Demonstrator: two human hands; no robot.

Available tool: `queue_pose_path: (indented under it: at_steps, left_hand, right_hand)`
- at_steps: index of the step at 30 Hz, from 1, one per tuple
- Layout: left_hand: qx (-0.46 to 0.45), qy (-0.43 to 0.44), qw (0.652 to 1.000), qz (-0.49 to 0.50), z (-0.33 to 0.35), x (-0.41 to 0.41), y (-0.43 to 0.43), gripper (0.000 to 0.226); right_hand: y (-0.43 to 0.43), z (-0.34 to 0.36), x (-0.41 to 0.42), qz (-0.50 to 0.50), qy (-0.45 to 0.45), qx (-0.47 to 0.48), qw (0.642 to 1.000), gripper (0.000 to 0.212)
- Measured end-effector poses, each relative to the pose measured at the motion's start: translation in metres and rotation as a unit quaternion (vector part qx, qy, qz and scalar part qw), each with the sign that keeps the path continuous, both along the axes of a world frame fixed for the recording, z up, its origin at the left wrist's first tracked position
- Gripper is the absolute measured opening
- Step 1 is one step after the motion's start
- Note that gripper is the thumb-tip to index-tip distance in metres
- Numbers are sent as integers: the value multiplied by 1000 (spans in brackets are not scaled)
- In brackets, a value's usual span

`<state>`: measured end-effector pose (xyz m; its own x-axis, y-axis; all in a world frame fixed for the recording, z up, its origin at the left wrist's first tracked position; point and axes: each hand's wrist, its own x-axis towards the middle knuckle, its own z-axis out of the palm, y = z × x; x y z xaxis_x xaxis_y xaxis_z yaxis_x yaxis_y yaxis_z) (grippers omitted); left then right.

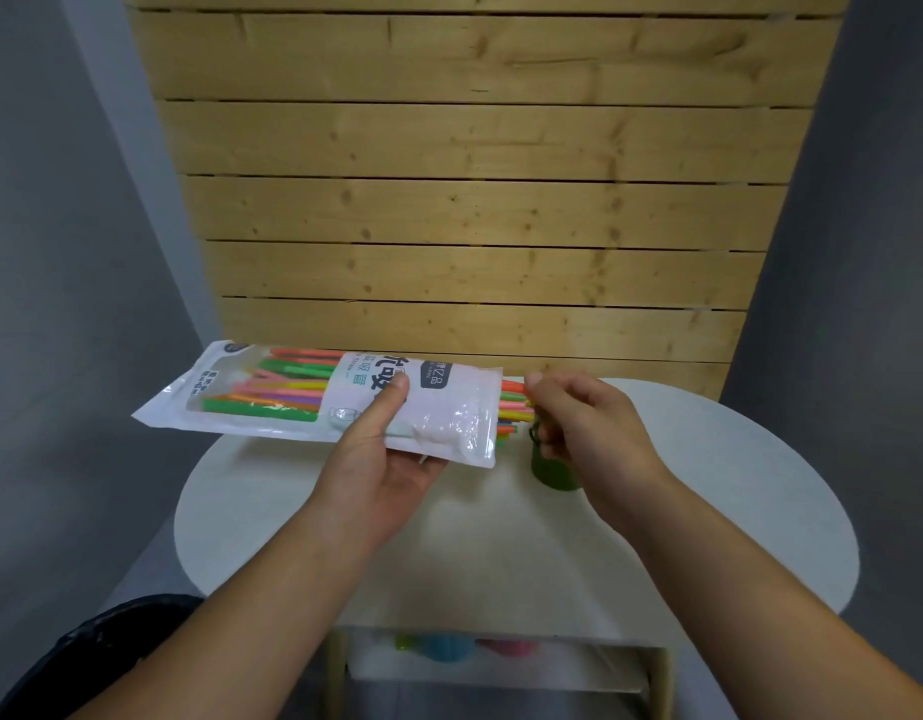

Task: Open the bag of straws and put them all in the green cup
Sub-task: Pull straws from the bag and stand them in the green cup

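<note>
The left hand (381, 459) grips the bag (449, 423) around its middle, palm underneath and thumb pressed on top, holding it level above the white table (501, 543) with the open end pointing right. The right hand (589, 418) is at that opening with its fingers curled in and its thumb on the tips of the straws (512, 403), which poke just past the bag's mouth. It looks like a pinch on several ends, though the underside of the grip is hidden. The green cup (553, 472) stands on the table directly below and partly behind the right hand, so its rim is largely covered from this view. The main risk is a partial grab: if the pinch catches only a few straws, the pull may drag the others halfway out, and they could slide off the bag's lip onto the table or floor. The thin, slippery film may also buckle under the left thumb, tipping the open end down and spilling loose straws. The cup is small and light-looking, and it sits close under the wrist. A knock from the knuckles, or a long bundle dropped in off-centre, could topple it.
</note>
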<state>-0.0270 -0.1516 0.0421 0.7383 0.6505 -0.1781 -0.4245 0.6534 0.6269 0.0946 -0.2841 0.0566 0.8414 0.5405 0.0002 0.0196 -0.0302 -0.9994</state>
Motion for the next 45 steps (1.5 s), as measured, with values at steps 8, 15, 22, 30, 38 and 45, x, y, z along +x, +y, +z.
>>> queue_pose_path:
  at_steps: [8, 15, 22, 30, 38, 45]
  left_hand:
    - [23, -2, 1000, -4, -2, 0, -1, 20]
    - [-18, -5, 999, 29, 0, -3, 3, 17]
    - [-25, -12, 999, 31, -2, -2, 2, 22]
    - [-45, -25, 997, 53, -1, -2, 6, 33]
    - [-46, -32, 997, 51, -2, 0, 2, 30]
    - [-49, -21, 997, 52, -7, 2, 4, 42]
  right_hand:
    - [-1, 0, 5, 0, 37, 45, 998, 8]
    - [-9, 3, 12, -21, 66, 83, 994, 13]
    - [0, -1, 5, 2, 130, 129, 983, 19]
    - [-5, 4, 10, -40, 218, 219, 950, 13]
    - [15, -14, -7, 23, 193, 136, 971, 23]
    - [22, -10, -1, -42, 164, 198, 966, 24]
